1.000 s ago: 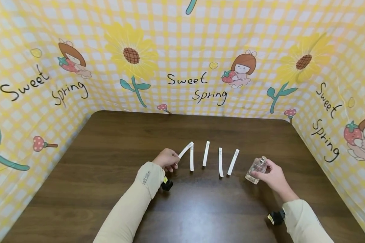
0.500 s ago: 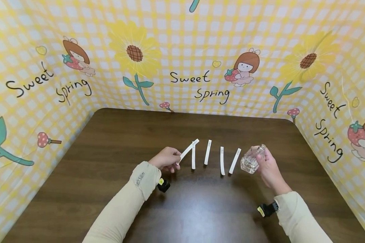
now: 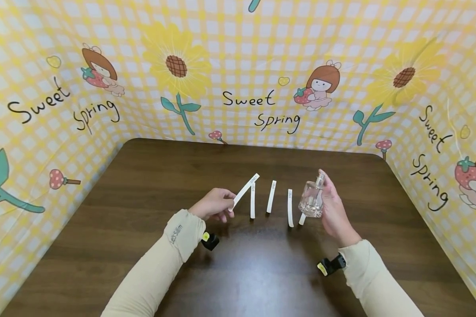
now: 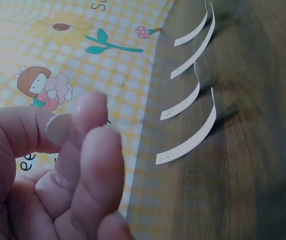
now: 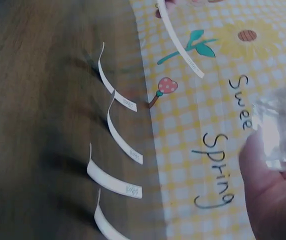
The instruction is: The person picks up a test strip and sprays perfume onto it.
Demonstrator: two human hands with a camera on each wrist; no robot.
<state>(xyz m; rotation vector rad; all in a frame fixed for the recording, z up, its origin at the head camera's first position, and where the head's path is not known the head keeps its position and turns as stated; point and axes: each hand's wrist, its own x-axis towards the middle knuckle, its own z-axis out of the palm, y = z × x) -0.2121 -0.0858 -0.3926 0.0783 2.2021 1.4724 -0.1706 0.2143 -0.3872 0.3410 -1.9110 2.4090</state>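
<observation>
My left hand (image 3: 215,204) pinches one end of a white paper perfume test strip (image 3: 245,192) between thumb and finger. The strip slants up and to the right, and the left wrist view shows its rounded end (image 4: 59,129) at the thumb. In my right hand (image 3: 335,215) I hold a clear glass perfume bottle (image 3: 312,198), nearly upright, with a fingertip up at its spray top (image 3: 320,177). Several more curved strips stand in a row on the table: a left one (image 3: 252,204), two in the middle (image 3: 271,197), and a right one (image 3: 302,219) partly hidden behind the bottle.
The dark wooden table (image 3: 150,176) has rounded far corners. A yellow checked cloth (image 3: 246,53) with flowers and lettering hangs around its back and sides. Black wrist cameras (image 3: 210,242) sit on both wrists.
My right hand has lifted the bottle and carried it left, turning it more upright, and its cap no longer shows. The left hand has raised its strip slightly.
</observation>
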